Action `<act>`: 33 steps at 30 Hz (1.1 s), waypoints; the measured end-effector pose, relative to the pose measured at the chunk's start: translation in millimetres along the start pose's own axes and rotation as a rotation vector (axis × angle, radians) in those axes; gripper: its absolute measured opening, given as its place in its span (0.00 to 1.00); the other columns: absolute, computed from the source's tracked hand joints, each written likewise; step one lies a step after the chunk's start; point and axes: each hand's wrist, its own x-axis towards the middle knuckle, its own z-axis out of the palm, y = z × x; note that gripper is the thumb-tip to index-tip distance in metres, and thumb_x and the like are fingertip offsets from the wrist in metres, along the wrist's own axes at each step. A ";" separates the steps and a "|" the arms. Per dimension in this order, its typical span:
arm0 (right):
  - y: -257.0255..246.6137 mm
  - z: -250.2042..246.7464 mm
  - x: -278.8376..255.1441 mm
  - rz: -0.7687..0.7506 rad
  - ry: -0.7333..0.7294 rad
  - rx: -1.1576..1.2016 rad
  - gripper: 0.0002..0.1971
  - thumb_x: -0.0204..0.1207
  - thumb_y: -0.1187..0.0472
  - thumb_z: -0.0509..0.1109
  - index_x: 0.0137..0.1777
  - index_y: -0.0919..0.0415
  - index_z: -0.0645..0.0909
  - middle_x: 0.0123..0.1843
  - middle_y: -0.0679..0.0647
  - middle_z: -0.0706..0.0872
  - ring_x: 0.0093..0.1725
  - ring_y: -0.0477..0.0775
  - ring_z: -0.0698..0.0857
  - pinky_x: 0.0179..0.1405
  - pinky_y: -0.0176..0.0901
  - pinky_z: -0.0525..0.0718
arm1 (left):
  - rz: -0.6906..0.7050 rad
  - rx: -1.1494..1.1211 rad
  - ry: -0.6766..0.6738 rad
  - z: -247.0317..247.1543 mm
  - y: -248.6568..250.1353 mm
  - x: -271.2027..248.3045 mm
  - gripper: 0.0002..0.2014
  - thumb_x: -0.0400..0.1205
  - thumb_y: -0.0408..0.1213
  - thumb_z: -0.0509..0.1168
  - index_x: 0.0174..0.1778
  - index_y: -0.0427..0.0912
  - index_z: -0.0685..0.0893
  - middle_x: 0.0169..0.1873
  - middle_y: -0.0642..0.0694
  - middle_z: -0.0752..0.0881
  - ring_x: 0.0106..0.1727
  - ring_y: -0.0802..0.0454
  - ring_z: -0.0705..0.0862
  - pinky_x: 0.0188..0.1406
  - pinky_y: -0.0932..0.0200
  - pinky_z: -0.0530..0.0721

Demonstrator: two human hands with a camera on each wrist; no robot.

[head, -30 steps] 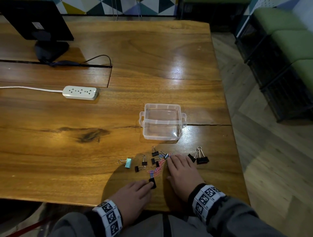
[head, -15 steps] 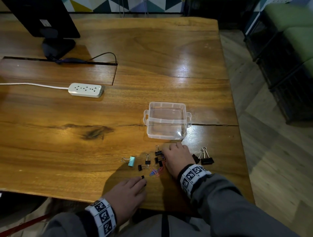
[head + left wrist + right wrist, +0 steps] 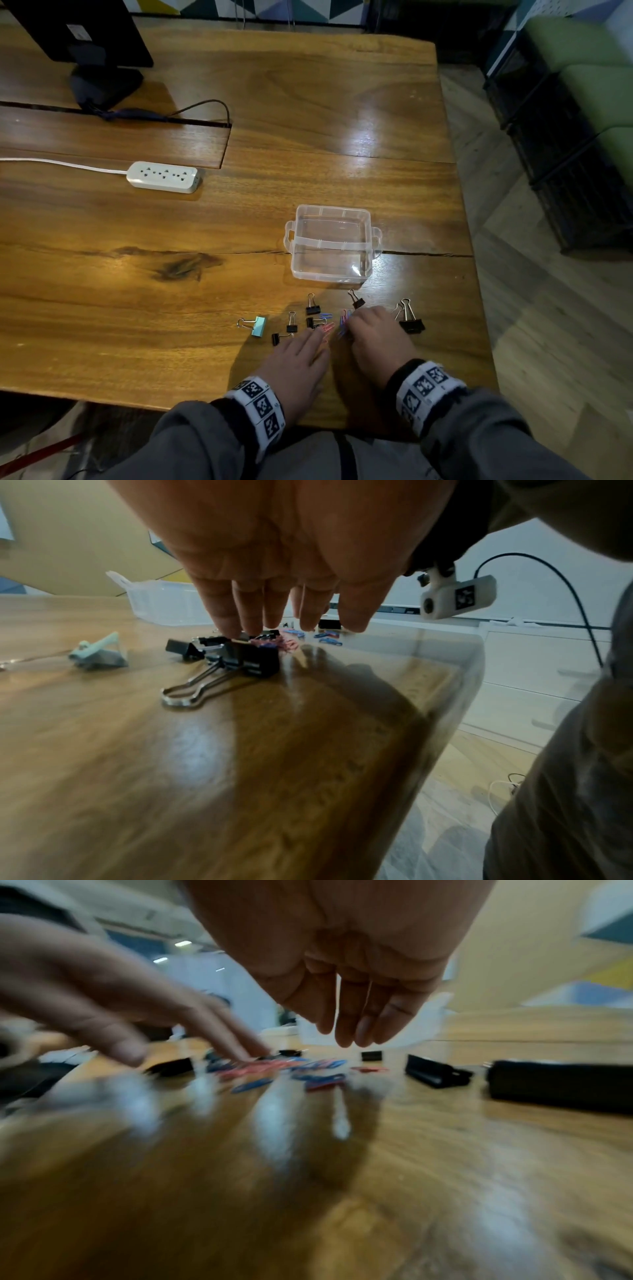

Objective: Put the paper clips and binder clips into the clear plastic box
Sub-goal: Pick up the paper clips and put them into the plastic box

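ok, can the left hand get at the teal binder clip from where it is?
Probably yes. The teal binder clip lies alone, left of the black clips, and the left hand is open beside it with bare table between.

no readable text, only coded square markers on wristbands [image 3: 261,407]

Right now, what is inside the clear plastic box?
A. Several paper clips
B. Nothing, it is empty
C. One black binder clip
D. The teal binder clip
B: the head view shows the clear plastic box holding nothing, while the paper clips and the teal binder clip lie on the table in front of it.
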 end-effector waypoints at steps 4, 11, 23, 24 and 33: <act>-15.2 9.9 3.7 -0.111 -0.151 -0.108 0.27 0.72 0.51 0.54 0.68 0.59 0.78 0.71 0.57 0.82 0.69 0.63 0.78 0.64 0.63 0.81 | -0.057 0.020 0.049 -1.0 -4.7 1.2 0.27 0.85 0.50 0.55 0.77 0.41 0.64 0.82 0.36 0.55 0.81 0.38 0.54 0.76 0.40 0.57; -22.0 19.8 -5.4 -0.036 -0.201 -0.219 0.28 0.72 0.54 0.71 0.73 0.60 0.76 0.73 0.62 0.81 0.71 0.67 0.78 0.66 0.67 0.78 | -0.108 0.061 0.020 0.8 -18.6 -0.5 0.30 0.86 0.52 0.50 0.81 0.45 0.52 0.83 0.41 0.55 0.80 0.39 0.52 0.77 0.40 0.54; -33.7 20.8 -21.9 0.052 -0.293 -0.193 0.36 0.82 0.54 0.60 0.85 0.57 0.46 0.88 0.62 0.49 0.85 0.67 0.45 0.81 0.69 0.46 | -0.139 0.087 0.050 -3.3 -29.9 10.8 0.28 0.86 0.55 0.48 0.81 0.51 0.53 0.82 0.38 0.54 0.80 0.37 0.49 0.76 0.38 0.54; -33.2 20.4 -22.1 0.051 -0.301 -0.197 0.37 0.82 0.54 0.61 0.85 0.57 0.46 0.88 0.62 0.49 0.85 0.67 0.45 0.81 0.69 0.46 | -0.133 0.090 0.042 -1.8 -29.8 10.7 0.28 0.86 0.55 0.48 0.81 0.52 0.52 0.82 0.38 0.52 0.80 0.36 0.47 0.76 0.37 0.53; -38.7 19.7 -13.2 0.019 -0.297 -0.202 0.37 0.81 0.51 0.60 0.85 0.51 0.45 0.88 0.62 0.45 0.85 0.67 0.42 0.80 0.74 0.41 | -0.368 -0.067 0.120 -4.8 -34.4 -0.3 0.32 0.84 0.58 0.49 0.82 0.47 0.52 0.83 0.44 0.49 0.82 0.42 0.45 0.77 0.41 0.48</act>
